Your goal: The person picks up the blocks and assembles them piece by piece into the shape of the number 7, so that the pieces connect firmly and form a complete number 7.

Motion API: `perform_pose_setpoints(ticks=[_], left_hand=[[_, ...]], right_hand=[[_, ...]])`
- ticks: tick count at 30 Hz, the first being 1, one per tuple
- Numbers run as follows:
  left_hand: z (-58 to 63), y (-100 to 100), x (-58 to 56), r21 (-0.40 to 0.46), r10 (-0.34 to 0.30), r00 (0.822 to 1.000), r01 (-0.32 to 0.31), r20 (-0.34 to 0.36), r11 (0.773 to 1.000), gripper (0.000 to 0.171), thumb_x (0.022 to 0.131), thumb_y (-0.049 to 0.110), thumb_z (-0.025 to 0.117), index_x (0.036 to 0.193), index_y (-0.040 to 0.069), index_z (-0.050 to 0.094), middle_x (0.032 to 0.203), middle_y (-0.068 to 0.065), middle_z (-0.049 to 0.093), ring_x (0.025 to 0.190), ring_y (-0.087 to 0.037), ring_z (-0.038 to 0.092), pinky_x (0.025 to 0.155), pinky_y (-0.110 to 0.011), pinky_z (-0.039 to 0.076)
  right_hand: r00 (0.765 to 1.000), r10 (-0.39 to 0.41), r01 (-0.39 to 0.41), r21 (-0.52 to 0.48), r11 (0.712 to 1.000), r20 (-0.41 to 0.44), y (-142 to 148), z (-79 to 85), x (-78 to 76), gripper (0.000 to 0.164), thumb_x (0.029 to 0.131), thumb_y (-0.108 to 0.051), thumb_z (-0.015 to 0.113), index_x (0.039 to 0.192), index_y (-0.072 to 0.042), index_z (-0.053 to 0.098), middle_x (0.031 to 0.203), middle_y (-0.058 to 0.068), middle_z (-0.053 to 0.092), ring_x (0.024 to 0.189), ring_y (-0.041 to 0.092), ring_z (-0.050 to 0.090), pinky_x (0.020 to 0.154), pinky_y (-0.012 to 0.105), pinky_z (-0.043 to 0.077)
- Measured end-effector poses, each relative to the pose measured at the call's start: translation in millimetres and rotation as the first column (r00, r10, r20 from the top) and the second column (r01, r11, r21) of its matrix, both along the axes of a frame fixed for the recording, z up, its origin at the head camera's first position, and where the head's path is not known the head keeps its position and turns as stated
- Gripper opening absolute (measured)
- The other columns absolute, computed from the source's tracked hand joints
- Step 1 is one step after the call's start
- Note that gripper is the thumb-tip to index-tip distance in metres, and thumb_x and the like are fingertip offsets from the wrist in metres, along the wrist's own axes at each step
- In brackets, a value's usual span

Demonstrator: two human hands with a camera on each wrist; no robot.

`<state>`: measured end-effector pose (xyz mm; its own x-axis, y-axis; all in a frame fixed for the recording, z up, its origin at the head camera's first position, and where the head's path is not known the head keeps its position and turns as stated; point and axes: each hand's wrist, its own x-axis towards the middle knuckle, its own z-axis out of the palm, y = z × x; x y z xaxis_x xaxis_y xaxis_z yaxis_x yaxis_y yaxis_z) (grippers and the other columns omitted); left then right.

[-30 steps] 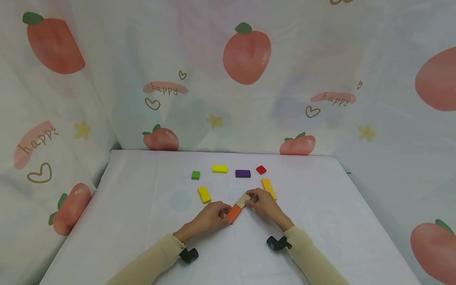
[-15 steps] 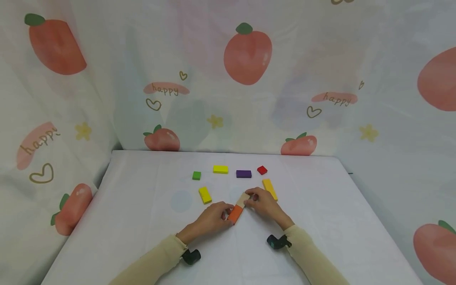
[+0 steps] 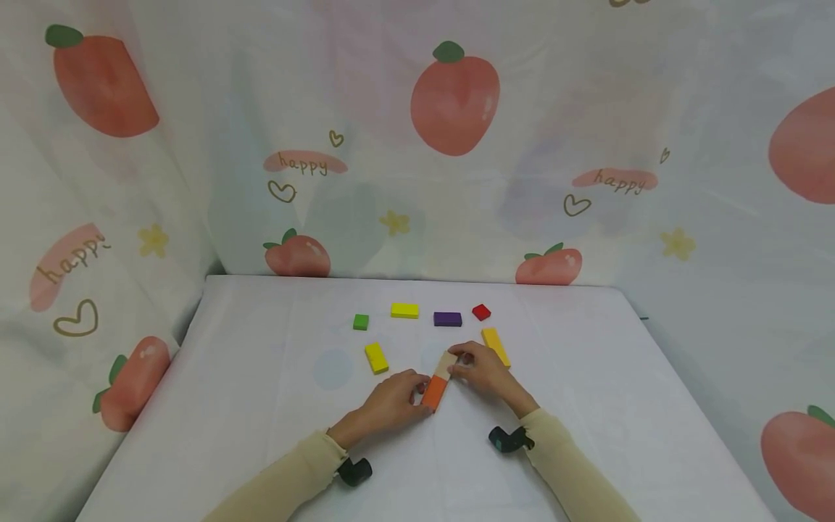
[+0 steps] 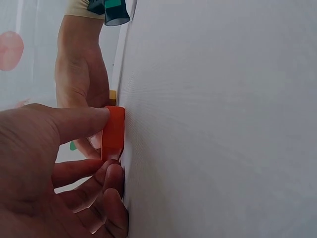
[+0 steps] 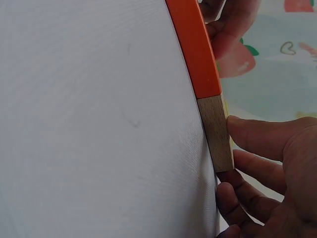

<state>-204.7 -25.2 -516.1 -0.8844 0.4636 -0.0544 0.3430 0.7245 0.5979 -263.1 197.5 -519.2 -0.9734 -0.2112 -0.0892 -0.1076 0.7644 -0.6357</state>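
Observation:
An orange block [image 3: 434, 393] and a bare-wood block [image 3: 446, 365] lie end to end on the white table, touching, in a slanted line. My left hand [image 3: 394, 400] pinches the orange block between thumb and fingers; the left wrist view shows the thumb on one edge of that block [image 4: 114, 133]. At the far end, my right hand [image 3: 485, 373] pinches the bare-wood block. In the right wrist view its thumb presses one side of the wood block [image 5: 216, 134] and the fingers curl about its end.
Around the hands lie two yellow blocks [image 3: 376, 358], a green block [image 3: 361, 322], a purple block [image 3: 447, 319], a red block [image 3: 481, 312] and a long amber block [image 3: 496, 347] just beyond the right hand. A fruit-print curtain [image 3: 457, 210] stands behind the table [image 3: 261, 406].
The joined orange and wood blocks have turned to point more directly away from me. My left hand has shifted slightly right with the orange end; the right hand has barely moved.

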Motion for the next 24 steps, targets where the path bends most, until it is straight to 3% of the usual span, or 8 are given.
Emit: perform_pose_setpoints(ticks=[24], left_hand=[[-4.3, 7.2, 0.4, -0.028, 0.038, 0.999, -0.039, -0.025, 0.999, 0.052, 0.084, 0.038, 0.076, 0.128, 0.012, 0.063, 0.094, 0.006, 0.059, 0.078, -0.007, 0.049, 0.069, -0.02, 0.042]], right_hand=[[1.0, -0.02, 0.02, -0.029, 0.999, -0.001, -1.0, -0.9, 2.3, 0.035, 0.089, -0.023, 0.072, 0.124, -0.02, 0.066, 0.109, -0.001, 0.065, 0.099, 0.017, 0.054, 0.09, 0.037, 0.049]])
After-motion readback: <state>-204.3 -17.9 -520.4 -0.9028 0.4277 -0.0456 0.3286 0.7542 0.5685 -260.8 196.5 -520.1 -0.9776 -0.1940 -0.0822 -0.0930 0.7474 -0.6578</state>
